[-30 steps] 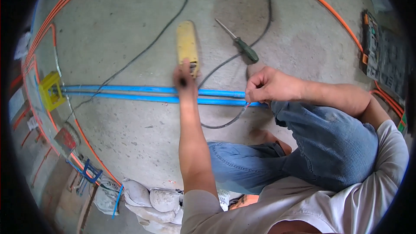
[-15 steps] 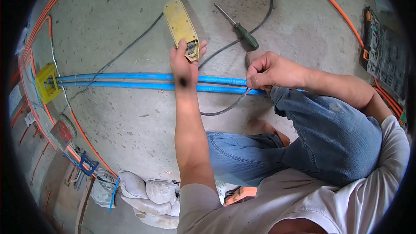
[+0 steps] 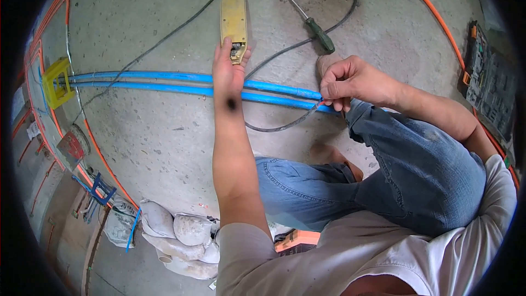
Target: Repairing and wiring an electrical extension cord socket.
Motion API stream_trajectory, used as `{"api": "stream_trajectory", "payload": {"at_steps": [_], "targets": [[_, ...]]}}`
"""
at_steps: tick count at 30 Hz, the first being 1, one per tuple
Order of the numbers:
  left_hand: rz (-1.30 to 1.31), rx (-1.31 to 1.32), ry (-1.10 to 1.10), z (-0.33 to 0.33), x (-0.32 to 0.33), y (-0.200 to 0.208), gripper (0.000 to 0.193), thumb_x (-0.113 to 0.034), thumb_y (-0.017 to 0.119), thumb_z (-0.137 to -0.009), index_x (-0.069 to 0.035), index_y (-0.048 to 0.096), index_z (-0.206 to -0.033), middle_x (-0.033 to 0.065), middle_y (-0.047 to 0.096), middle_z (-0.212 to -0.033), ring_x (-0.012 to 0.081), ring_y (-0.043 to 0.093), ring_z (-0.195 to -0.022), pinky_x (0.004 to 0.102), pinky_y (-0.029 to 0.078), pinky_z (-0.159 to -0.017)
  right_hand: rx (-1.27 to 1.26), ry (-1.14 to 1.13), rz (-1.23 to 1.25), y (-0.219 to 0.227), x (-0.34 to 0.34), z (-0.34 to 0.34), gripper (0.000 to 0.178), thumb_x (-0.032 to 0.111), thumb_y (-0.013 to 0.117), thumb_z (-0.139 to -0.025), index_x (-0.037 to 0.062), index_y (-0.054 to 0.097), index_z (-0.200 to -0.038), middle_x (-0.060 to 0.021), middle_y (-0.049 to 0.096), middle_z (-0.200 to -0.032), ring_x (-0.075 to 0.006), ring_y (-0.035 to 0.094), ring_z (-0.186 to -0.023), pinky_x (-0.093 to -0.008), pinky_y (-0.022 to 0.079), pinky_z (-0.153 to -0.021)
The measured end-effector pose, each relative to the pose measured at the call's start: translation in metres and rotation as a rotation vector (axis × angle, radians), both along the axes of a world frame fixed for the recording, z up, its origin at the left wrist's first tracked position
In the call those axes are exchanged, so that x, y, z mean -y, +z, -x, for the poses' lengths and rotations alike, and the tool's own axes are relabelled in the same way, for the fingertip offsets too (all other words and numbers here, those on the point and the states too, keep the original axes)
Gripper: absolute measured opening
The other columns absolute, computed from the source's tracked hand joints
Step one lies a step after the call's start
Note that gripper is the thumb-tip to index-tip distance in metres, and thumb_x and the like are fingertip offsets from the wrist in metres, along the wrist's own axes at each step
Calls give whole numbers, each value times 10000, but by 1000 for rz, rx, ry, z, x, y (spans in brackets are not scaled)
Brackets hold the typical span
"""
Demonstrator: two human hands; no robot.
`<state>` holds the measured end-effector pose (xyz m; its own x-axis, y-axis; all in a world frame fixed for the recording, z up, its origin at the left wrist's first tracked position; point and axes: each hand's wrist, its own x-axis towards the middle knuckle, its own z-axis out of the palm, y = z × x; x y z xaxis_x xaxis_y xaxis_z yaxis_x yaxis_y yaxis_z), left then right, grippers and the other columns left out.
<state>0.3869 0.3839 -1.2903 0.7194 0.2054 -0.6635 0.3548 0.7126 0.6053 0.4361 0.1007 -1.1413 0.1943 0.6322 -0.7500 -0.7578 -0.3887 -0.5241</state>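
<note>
In my left hand (image 3: pixel 228 72) is a long yellow casing (image 3: pixel 234 19) with rounded ends and small screws. At its near end, against my palm, a small uncovered compartment shows metal parts inside. My right hand (image 3: pixel 359 83) has thumb and fingers pinched together on the end of a black cable (image 3: pixel 285 129), where a bit of red wire shows; the fingers hide the tip. This hand is just above the blue pipes (image 3: pixel 164 79), beside my bent knee. Beyond it, a screwdriver (image 3: pixel 320 35) with a green handle lies on the concrete floor, across a dark cable (image 3: pixel 285 50).
A yellow box frame (image 3: pixel 57 83) stands at the left end of the pipes. Orange conduits (image 3: pixel 424 1) curve along both sides. A dark tool case (image 3: pixel 487 85) lies at the far right. White sacks (image 3: pixel 181 235) and a blue stand (image 3: pixel 103 189) are at the lower left.
The view has shifted slightly. The yellow casing has turned more upright in my left hand's grip. My right hand still pinches the cable end.
</note>
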Motion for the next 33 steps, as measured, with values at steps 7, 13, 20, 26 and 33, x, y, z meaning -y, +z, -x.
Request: {"api": "stream_trajectory", "payload": {"at_steps": [7,13,20,26,33], "targets": [[-980,-241,-160,7,-21,24,340,-214,567,-949,26,579,-1189,138,632,-1098,273,617,-989,353,506,-839,9,-13,-23,-4,-3,-3,143,159,645,-904,29,651,-845,-20,662,-772,-63,616,-616,-191,491,-529],[-584,52,-753,5,82,154,320,-193,618,-923,4,617,-1175,48,644,-870,91,560,-733,237,467,-655,186,-167,8,-4,3,-29,158,181,659,-896,33,645,-843,-2,625,-730,-61,576,-612,-207,457,-539],[-423,129,-505,22,97,144,284,-108,568,-949,9,554,-1208,13,582,-779,52,473,-592,183,377,-514,72,-304,-136,-3,-6,-38,217,211,648,-901,7,669,-971,-31,656,-811,-82,590,-675,-224,479,-569],[-236,142,-466,25,93,143,286,-116,564,-950,4,539,-1208,24,590,-793,53,491,-593,168,347,-470,101,-316,-126,-2,-14,-32,203,177,626,-920,5,669,-1018,-32,664,-813,-86,609,-662,-232,483,-577],[-171,128,-421,25,94,145,273,-100,565,-915,30,524,-1152,64,596,-786,78,533,-618,196,405,-504,280,-180,-167,-2,-15,-30,183,145,666,-885,0,685,-994,-30,670,-828,-90,603,-671,-239,489,-593]]}}
